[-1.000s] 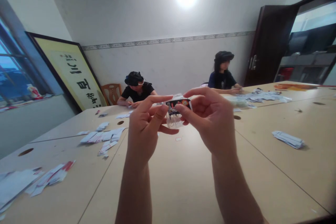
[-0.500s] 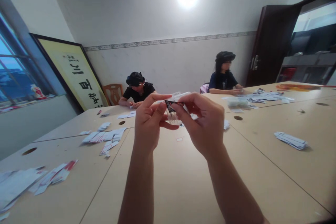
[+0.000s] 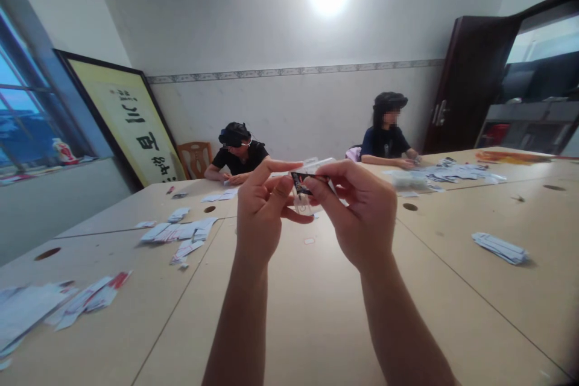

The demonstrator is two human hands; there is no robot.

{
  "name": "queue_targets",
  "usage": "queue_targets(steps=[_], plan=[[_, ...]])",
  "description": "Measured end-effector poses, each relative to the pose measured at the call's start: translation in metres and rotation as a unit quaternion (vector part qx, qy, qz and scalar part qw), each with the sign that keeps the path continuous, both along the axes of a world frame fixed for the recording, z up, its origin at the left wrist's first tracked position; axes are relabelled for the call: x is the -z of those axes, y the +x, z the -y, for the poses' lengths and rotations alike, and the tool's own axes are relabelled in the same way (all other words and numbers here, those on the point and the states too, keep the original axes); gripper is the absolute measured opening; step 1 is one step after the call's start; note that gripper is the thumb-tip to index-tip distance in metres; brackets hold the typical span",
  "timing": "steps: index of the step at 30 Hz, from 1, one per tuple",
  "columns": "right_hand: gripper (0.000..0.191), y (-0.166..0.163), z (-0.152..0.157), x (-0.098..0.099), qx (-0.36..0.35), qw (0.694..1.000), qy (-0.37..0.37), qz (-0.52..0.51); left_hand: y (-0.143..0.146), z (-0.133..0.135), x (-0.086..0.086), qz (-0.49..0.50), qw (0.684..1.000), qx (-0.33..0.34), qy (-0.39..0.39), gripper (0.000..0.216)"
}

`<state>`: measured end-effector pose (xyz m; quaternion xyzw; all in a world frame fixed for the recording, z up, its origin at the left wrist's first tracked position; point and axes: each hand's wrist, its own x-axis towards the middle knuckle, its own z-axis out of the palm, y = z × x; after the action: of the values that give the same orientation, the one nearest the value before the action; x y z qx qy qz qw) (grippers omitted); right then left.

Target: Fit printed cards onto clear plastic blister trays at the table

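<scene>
In the middle of the head view, my left hand [image 3: 262,211] and my right hand [image 3: 364,208] are raised above the table, fingers closed from both sides on a small clear plastic case [image 3: 304,204]. A small black card [image 3: 300,183] with light and red print lies against the case. My right thumb presses on the card, and my left thumb touches its left edge. Fingers hide much of the case, so I cannot tell whether the card is inside it or on its face.
Cut paper strips [image 3: 178,232] and larger sheets [image 3: 31,313] lie on the table [image 3: 312,325] at left. A strip bundle [image 3: 500,247] lies at right. Across sit two people, with a clear container [image 3: 409,181] and a heap of papers [image 3: 461,172] near the right one.
Both hands, with the case and card, appear slightly further right in the view. The right thumb has shifted a little on the card. My grip on the case stays the same.
</scene>
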<state>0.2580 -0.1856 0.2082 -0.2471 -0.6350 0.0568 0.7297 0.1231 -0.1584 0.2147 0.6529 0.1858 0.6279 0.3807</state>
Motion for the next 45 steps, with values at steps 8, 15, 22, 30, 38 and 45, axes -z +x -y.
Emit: queue_targets(steps=[8,15,22,30,38,45], plan=[[0.009,0.006,0.008,-0.001,-0.032,0.995,0.002,-0.097,-0.006,-0.004,0.0,-0.015,0.999,-0.026,-0.011,0.022],[0.007,0.004,0.006,-0.001,-0.06,0.992,-0.052,-0.098,-0.004,0.009,-0.002,-0.029,0.999,0.001,-0.024,0.03],[0.007,0.003,0.008,-0.001,-0.05,0.992,-0.046,-0.107,-0.004,0.02,-0.005,-0.03,0.999,0.03,-0.033,0.029],[0.008,0.004,0.012,-0.003,-0.057,0.994,-0.04,-0.086,-0.005,0.024,-0.009,-0.032,0.998,0.04,-0.036,0.023],[0.009,0.004,0.014,-0.003,-0.039,0.996,-0.036,-0.077,-0.007,0.026,-0.01,-0.033,0.998,0.045,-0.041,0.02],[0.008,0.003,0.015,-0.005,-0.024,0.997,-0.027,-0.073,-0.007,0.027,-0.012,-0.037,0.998,0.028,-0.04,0.02]])
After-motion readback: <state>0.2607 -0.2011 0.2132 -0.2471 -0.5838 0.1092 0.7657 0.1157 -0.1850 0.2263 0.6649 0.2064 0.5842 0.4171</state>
